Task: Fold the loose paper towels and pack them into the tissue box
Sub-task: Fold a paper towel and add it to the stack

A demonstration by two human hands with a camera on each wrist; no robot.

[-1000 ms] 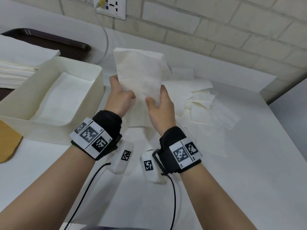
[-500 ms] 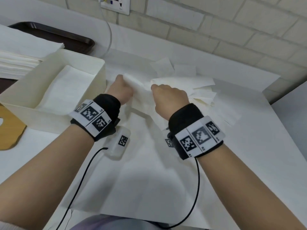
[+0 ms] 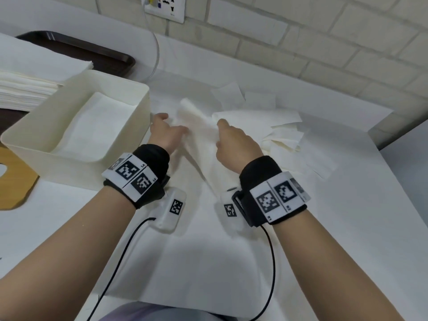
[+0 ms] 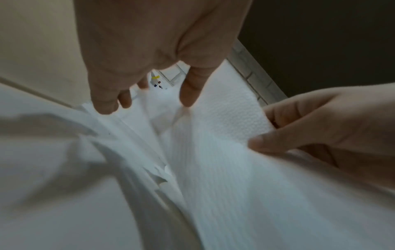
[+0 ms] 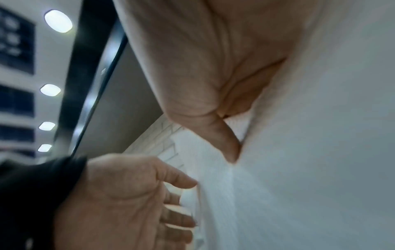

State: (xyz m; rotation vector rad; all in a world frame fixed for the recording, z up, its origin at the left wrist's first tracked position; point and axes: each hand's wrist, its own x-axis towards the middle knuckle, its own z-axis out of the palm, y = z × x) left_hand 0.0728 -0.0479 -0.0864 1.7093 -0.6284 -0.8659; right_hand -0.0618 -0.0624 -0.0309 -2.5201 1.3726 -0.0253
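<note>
A white paper towel [image 3: 199,128] is stretched low over the table between my two hands, creased lengthwise. My right hand [image 3: 220,126] pinches its right edge between thumb and forefinger, as the left wrist view shows [image 4: 262,133]. My left hand [image 3: 171,122] is at the towel's left edge with fingers loosely spread, thumb tip [image 4: 188,99] and fingertips [image 4: 104,106] touching the paper. The cream tissue box [image 3: 146,98] stands open just left of my left hand, with a white towel lying flat inside. Loose paper towels [image 3: 282,130] lie in a heap right of my right hand.
A tall stack of white towels [image 3: 27,89] sits on a dark tray [image 3: 92,49] at the far left. A wooden lid [image 3: 16,179] lies in front of the box. A wall socket [image 3: 164,5] and cable are at the back; the table's right edge is near.
The towel was held upright in front of me by both hands; it has come down low over the table. My left fingers have loosened and spread, while the right hand still pinches.
</note>
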